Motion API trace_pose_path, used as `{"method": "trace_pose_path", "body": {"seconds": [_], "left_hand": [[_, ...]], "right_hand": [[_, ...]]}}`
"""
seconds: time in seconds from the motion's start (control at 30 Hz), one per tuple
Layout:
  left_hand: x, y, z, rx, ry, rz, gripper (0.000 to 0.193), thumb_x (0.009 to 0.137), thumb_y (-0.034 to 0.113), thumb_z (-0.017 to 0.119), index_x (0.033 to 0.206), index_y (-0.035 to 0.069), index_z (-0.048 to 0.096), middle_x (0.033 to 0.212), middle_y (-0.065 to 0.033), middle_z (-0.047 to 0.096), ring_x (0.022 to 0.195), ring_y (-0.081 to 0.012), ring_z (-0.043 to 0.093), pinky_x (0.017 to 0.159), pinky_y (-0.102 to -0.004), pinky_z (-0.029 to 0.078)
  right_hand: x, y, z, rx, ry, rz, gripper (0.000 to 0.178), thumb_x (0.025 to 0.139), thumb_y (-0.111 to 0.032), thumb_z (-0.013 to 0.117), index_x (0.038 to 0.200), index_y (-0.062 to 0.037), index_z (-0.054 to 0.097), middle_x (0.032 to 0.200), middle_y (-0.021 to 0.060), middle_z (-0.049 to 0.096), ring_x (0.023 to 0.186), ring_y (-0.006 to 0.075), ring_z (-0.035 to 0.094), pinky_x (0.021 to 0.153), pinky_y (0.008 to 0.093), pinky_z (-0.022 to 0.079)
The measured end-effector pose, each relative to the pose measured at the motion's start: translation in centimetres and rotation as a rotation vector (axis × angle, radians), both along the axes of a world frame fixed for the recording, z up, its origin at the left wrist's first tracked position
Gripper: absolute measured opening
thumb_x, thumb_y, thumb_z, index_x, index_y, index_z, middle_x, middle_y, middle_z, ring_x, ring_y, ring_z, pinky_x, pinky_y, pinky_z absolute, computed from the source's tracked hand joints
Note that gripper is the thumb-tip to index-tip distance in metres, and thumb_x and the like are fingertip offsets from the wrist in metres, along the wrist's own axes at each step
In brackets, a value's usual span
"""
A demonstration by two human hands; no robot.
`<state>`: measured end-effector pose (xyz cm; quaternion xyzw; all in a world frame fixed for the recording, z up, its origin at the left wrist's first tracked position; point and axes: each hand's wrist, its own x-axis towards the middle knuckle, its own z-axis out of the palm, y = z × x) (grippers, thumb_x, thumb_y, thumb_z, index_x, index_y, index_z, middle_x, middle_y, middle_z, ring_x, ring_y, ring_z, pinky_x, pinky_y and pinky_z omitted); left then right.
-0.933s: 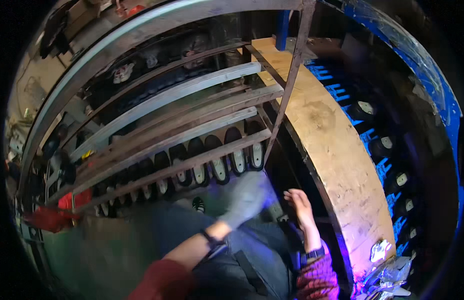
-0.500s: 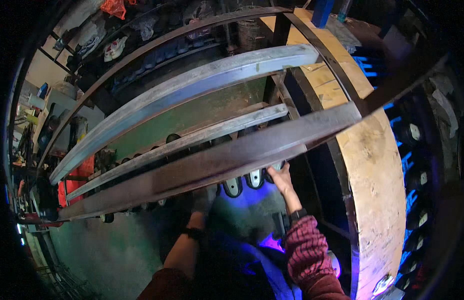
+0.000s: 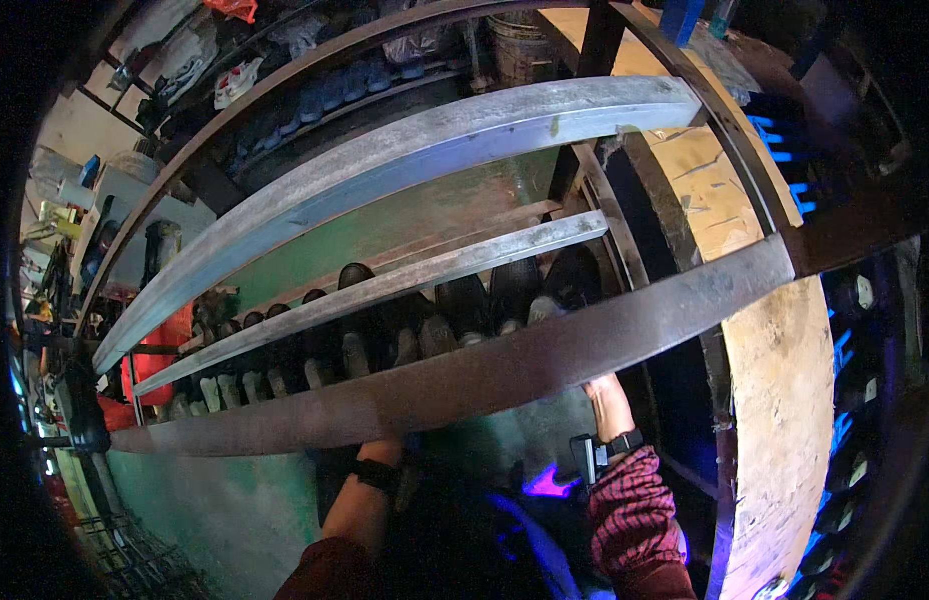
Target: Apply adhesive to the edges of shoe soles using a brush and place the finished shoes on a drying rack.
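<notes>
A row of dark shoes with grey lower parts [image 3: 438, 335] stands low inside a metal rack, behind its brown front rail [image 3: 465, 385]. My right hand [image 3: 609, 405] reaches under this rail near the right end of the row. Its fingers are hidden behind the rail, so any grip is out of sight. Farther left, my left hand [image 3: 383, 452] also goes under the rail, and only the wrist and the part next to it show. The rightmost shoe [image 3: 570, 280] lies past the rail, above my right hand.
Two grey metal bars, an upper bar [image 3: 415, 145] and a lower bar [image 3: 405, 285], cross the rack behind the front rail. A worn wooden board [image 3: 775, 430] runs along the right, with blue prongs [image 3: 843, 350] beyond it. Red material [image 3: 170, 340] hangs at the left.
My view has shifted. Shoe ends that showed below the front rail beside my right hand now appear above it. My right hand's fingers, visible before, are now covered by the rail.
</notes>
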<state>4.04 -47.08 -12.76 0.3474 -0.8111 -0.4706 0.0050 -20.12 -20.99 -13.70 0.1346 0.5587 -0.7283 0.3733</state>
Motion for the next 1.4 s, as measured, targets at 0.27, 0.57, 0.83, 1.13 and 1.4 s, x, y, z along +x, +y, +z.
{"method": "trace_pose_path", "body": {"seconds": [0.27,0.57,0.83,1.13,1.4], "left_hand": [[-0.6,0.4,0.5,0.349,0.072,0.147,0.042,0.102,0.038,0.051,0.13,0.007,0.058,0.122,-0.0145,0.064,0.109,-0.0282,0.061,0.097,-0.0438,0.048],[6.1,3.8,9.4,1.132,0.238,0.146,0.05,0.103,0.043,0.05,0.134,0.005,0.055,0.126,-0.0142,0.061,0.114,-0.0262,0.059,0.102,-0.0429,0.046],[13.6,9.1,21.7,1.381,0.068,0.112,0.045,0.104,0.035,0.048,0.136,0.003,0.053,0.132,-0.0139,0.06,0.121,-0.0287,0.057,0.106,-0.0433,0.045],[-6.8,21.6,34.8,1.598,0.249,-0.669,0.056,0.103,0.048,0.052,0.142,0.008,0.051,0.135,-0.0082,0.059,0.122,-0.0202,0.057,0.107,-0.0373,0.044],[-26.0,30.0,34.6,1.619,-0.016,-0.857,0.038,0.101,0.037,0.059,0.123,0.007,0.066,0.113,-0.0077,0.072,0.1,-0.0192,0.069,0.093,-0.0326,0.056]], "right_hand": [[-1.8,-1.0,1.0,-0.171,-0.042,0.063,0.061,0.088,-0.032,0.076,0.136,-0.001,0.055,0.126,0.0091,0.065,0.113,0.0198,0.062,0.093,0.0345,0.052],[13.1,7.7,5.8,-0.048,-0.4,0.218,0.081,0.082,-0.029,0.082,0.146,0.0028,0.042,0.135,0.0135,0.06,0.12,0.0259,0.06,0.107,0.0398,0.045],[24.5,16.9,20.7,-0.316,-0.087,0.181,0.085,0.081,-0.02,0.082,0.15,-0.0005,0.037,0.144,0.0113,0.052,0.132,0.0229,0.049,0.114,0.0383,0.036],[21.8,26.9,28.5,-0.631,0.363,-0.572,0.056,0.095,-0.038,0.067,0.136,-0.0021,0.055,0.128,0.0128,0.066,0.113,0.0262,0.066,0.101,0.0421,0.053],[14.2,29.5,28.8,-0.866,0.401,-0.822,0.046,0.097,-0.04,0.065,0.129,-0.0064,0.063,0.12,0.0098,0.07,0.106,0.0247,0.069,0.096,0.0432,0.055]]}}
